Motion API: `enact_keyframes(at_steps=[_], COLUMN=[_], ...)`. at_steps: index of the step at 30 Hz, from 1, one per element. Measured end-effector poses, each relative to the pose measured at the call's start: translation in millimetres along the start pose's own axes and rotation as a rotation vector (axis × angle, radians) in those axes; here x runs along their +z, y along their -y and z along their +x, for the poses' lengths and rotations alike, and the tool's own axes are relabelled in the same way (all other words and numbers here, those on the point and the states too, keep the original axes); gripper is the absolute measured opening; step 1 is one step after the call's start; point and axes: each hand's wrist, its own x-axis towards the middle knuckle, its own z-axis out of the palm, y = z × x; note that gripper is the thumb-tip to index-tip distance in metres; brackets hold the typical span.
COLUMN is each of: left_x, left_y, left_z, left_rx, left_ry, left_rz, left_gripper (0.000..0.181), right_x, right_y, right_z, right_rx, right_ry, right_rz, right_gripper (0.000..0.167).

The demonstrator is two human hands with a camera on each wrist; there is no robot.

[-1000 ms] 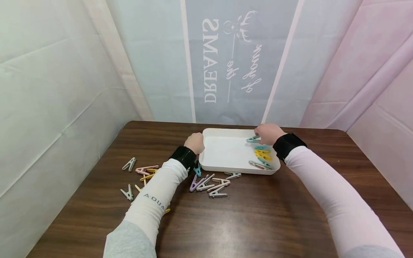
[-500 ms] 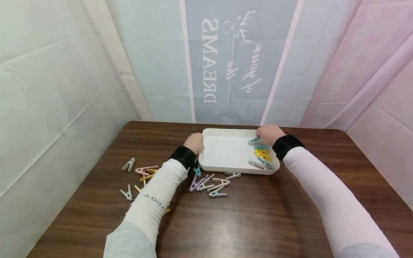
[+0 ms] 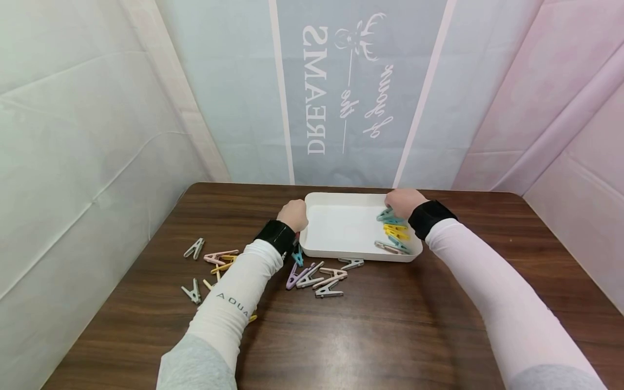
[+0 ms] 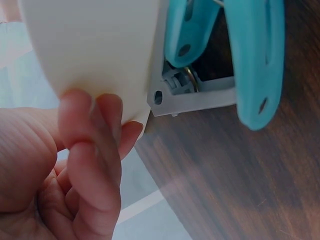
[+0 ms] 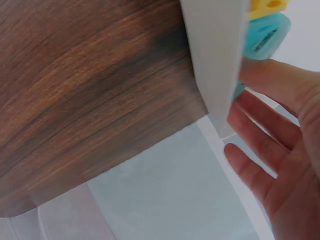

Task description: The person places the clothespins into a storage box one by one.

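A white tray (image 3: pixel 336 227) lies near the table's far edge. My left hand (image 3: pixel 293 215) is at its left end; in the left wrist view, curled fingers (image 4: pixel 95 165) grip the tray wall. At the right end, my right hand (image 3: pixel 404 203) pinches a teal clothespin (image 3: pixel 384 215) low inside the tray. The right wrist view shows thumb and index finger partly hidden behind the wall, other fingers spread. Beside it in the tray lie another teal clothespin (image 3: pixel 394 221), yellow clothespins (image 3: pixel 396 232), one more teal clothespin (image 3: pixel 397 243) and a pale clothespin (image 3: pixel 389 247).
In front of the tray lie a blue clothespin (image 3: pixel 298 257), a purple clothespin (image 3: pixel 294 277) and several pale clothespins (image 3: pixel 330 278). More clothespins, including a pink one (image 3: pixel 220 257) and a grey one (image 3: pixel 195 248), are scattered left of my forearm. Fabric hangs behind the table (image 3: pixel 370 336).
My right hand has lowered the teal clothespin and shifted it slightly right, up to the other teal clothespin in the tray. The left hand has stayed at the tray's left end.
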Motion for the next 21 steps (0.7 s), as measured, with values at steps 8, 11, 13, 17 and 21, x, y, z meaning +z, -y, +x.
enact_keyframes(at_steps=[8,11,13,17,21], left_x=[2.1,3.1,3.3,3.2,2.4], left_y=[-0.1,0.2,0.4,0.6,1.0], left_z=[-0.3,-0.5,-0.4,0.4,1.9], left_rx=[-0.005,-0.012,-0.013,-0.016,-0.018], left_ry=[0.000,0.011,0.011,0.015,0.009], left_rz=[0.002,-0.005,-0.009,-0.021,-0.021], left_gripper=[0.019,0.018,0.018,0.018,0.017], right_x=[1.2,0.7,-2.0,-10.5,-19.2], right_y=[0.4,0.2,0.5,-0.4,-1.8], right_z=[-3.4,-5.3,-7.3,-14.2,-30.4], right_rx=[0.020,0.037,0.040,0.011,0.004], right_ry=[0.017,0.041,0.052,0.005,-0.148], right_rz=[-0.009,0.014,0.034,0.059,0.057], right_gripper=[0.016,0.018,0.019,0.023,0.022])
